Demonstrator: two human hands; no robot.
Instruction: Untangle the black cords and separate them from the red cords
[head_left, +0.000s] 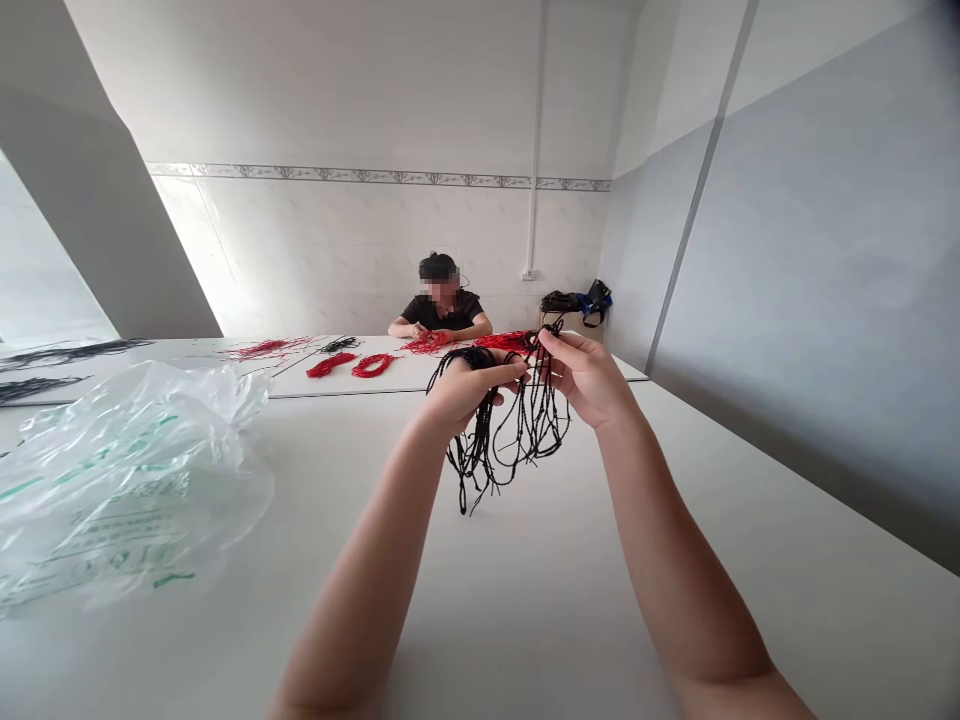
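My left hand [469, 388] is closed round a bundle of black braided cords [480, 440], whose loops and loose ends hang below it. To the right, my right hand [581, 370] pinches more of the black cords near their top, and long loops drop from its fingers. Some strands run between the two hands. Both hands are raised above the white table [525, 600], thumbs toward each other. Parts of the bundle are hidden behind my left palm and fingers.
A clear plastic bag with green print [135, 480] lies at the left. Across the table sits a person [442, 300] handling red cords [427, 343]. Nearby lie a red cord bundle [330, 364], a coiled red cord [373, 365] and black cords [67, 352]. Bags [585, 302] rest in the corner.
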